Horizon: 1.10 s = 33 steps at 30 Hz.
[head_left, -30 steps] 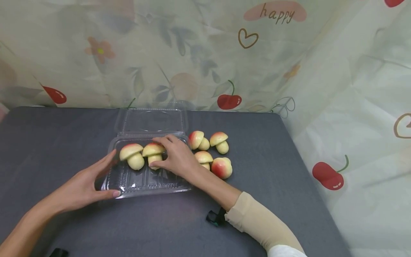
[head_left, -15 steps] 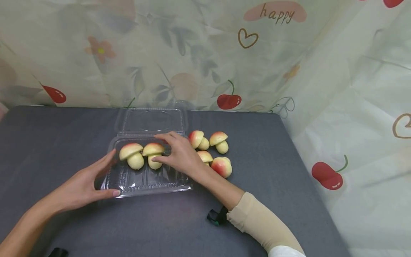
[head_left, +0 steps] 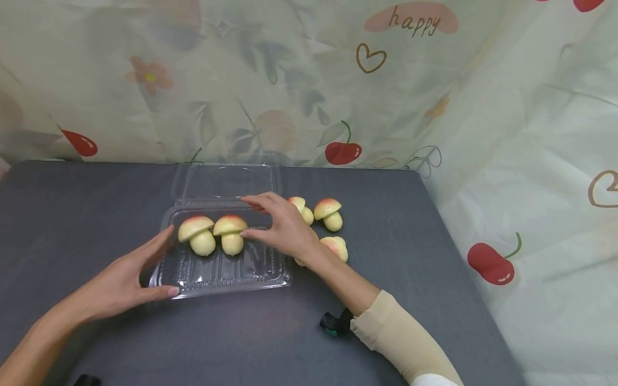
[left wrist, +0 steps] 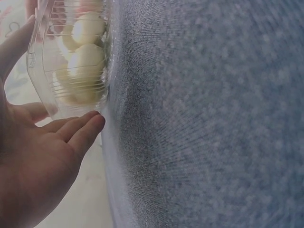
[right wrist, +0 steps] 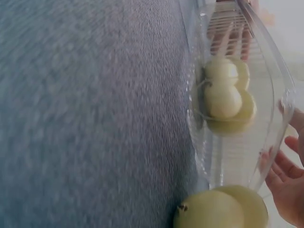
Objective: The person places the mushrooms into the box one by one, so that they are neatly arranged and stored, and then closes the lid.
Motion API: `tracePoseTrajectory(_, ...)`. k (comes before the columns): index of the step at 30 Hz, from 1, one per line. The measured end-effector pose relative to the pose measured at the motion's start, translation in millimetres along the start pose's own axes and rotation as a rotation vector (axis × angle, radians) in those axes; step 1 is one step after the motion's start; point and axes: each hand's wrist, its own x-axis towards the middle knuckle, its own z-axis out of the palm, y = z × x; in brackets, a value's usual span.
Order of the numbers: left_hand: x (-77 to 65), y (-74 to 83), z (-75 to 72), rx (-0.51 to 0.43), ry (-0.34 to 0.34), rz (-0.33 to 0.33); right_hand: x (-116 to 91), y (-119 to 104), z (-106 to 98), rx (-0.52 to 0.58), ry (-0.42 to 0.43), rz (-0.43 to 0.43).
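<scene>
A clear plastic clamshell box (head_left: 227, 276) lies on the table with its lid (head_left: 227, 180) folded back. Two cream mushroom-shaped pieces with red-tinged caps stand side by side inside: the left mushroom (head_left: 200, 241) and the right mushroom (head_left: 232, 236). My left hand (head_left: 118, 284) rests at the box's left end, fingers straight along the wall and thumb by the front corner. Over the box's right part is my right hand (head_left: 287, 228), fingers spread and nothing held. Its thumb tip is close to the right mushroom; whether they touch I cannot tell.
More mushroom-shaped pieces lie right of the box, including one upright mushroom (head_left: 328, 214) and one turned piece (head_left: 336, 247); my right hand partly covers the group. A printed curtain (head_left: 270, 80) hangs behind the grey table (head_left: 410, 241).
My right hand has let go of the right mushroom and drawn back to the right, its fingers opening. Both mushrooms stay in the box. The left hand keeps its place.
</scene>
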Motion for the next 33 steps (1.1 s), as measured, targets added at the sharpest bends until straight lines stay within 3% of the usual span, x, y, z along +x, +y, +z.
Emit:
tracePoseTrajectory(18,-0.7,-2.3,1.2,0.029,0.023,0.026,-14.9,18.4,-31.7,-0.03,0.066,-0.056)
tracePoseTrajectory(26,0.8,-2.5,1.4,0.022,0.009,0.037,-23.0,28.6,-45.5,0.014,0.099,-0.032)
tracePoseTrajectory(33,1.3,-1.6,0.2,0.034,0.01,0.036,-29.2,37.1,-55.7,-0.038,0.113,-0.019)
